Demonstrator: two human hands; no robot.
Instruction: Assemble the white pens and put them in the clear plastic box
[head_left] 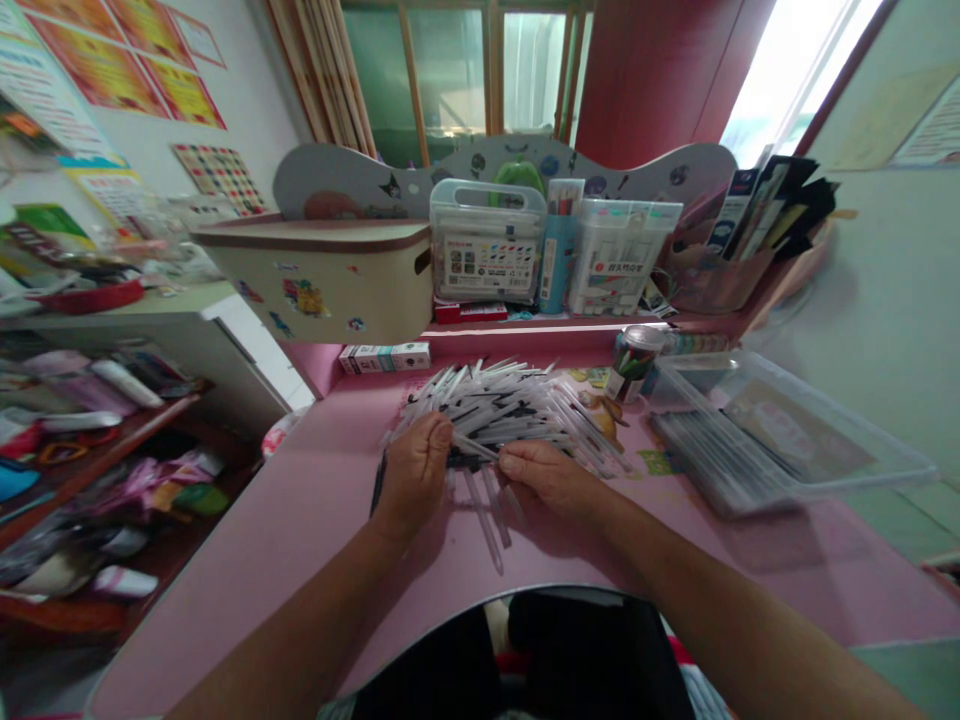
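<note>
A heap of thin clear pens with black tips (510, 405) lies on the pink desk (300, 520). My left hand (416, 470) rests at the heap's near left edge, fingers curled round a few pens. My right hand (547, 475) sits just right of it, thumb and fingers pinched on one clear pen that spans between the two hands. Several loose pens (491, 510) lie on the desk below my hands.
A clear plastic tray (787, 430) with stacked pens stands at the right. A small can (634, 362) is behind the heap. Marker boxes (487, 245) and a cream storage box (322, 270) fill the back shelf. A cluttered shelf unit (97, 460) is at left.
</note>
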